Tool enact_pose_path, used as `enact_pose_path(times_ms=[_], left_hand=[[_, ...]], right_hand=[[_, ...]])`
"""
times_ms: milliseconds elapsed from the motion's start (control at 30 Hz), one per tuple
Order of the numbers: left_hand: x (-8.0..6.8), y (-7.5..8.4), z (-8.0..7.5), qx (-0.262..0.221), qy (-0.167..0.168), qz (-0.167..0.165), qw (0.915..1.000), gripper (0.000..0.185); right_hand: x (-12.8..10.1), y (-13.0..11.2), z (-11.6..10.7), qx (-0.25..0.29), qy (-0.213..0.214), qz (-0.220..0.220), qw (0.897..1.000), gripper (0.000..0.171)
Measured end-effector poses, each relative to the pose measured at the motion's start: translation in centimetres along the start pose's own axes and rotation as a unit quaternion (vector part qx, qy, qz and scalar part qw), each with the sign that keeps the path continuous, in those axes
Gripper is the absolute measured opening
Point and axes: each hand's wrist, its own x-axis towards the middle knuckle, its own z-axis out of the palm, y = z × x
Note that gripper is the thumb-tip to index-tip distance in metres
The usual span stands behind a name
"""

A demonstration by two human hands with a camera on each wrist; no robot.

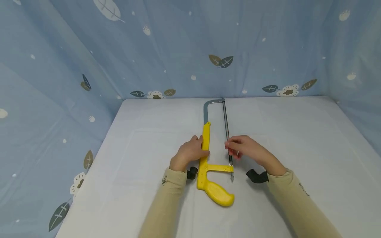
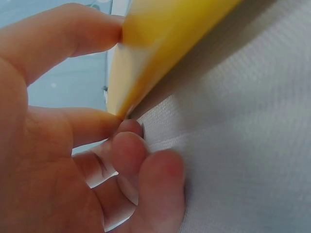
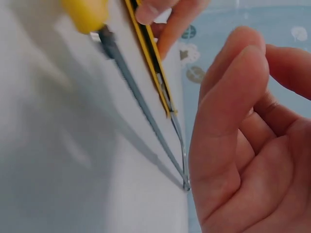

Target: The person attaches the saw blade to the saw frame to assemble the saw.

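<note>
A hacksaw with a yellow handle (image 1: 219, 195) and grey front bow (image 1: 206, 110) lies on a white-covered table. My left hand (image 1: 190, 151) grips the yellow frame bar (image 1: 206, 132) midway along its length. In the left wrist view, thumb and fingertips pinch the edges of the yellow bar (image 2: 170, 34). The right hand (image 1: 250, 150) hovers by the blade (image 1: 226, 120), overlapping its middle in the head view. Its fingers are loosely bent and hold nothing; the right wrist view has them apart from the blade (image 3: 141, 102). A small tensioning screw (image 1: 232, 177) pokes out below the yellow crosspiece (image 1: 218, 168).
The white tabletop (image 1: 148, 152) spreads around the saw. Behind and at the sides hangs a blue curtain (image 1: 178, 43) with leaf and flower prints. Black wrist-worn pieces (image 1: 257, 177) stick out near both cuffs.
</note>
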Motion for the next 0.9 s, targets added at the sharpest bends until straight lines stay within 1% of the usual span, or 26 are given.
enact_pose_path(times_ms=[133,300,500,767,900], left_hand=[[-0.2,0.1,0.0,-0.004,0.001,0.002,1.0000,0.076],[-0.3,0.0,0.1,-0.003,0.000,0.005,1.0000,0.076],[-0.3,0.0,0.3,-0.005,0.000,0.002,1.0000,0.076],[-0.4,-0.1,0.3,0.004,-0.005,0.000,1.0000,0.077],[-0.3,-0.2,0.3,0.005,-0.002,0.000,1.0000,0.077]], right_hand=[[-1.4,0.6,0.1,0.000,-0.026,0.000,1.000,0.039],[-3.0,1.3,0.6,0.005,-0.036,0.005,0.999,0.036],[-4.2,2.0,1.3,0.009,-0.055,0.009,0.998,0.036],[-4.1,3.6,1.9,0.037,-0.082,0.053,0.995,0.044],[-4.0,4.0,2.0,0.043,-0.104,0.046,0.993,0.046]])
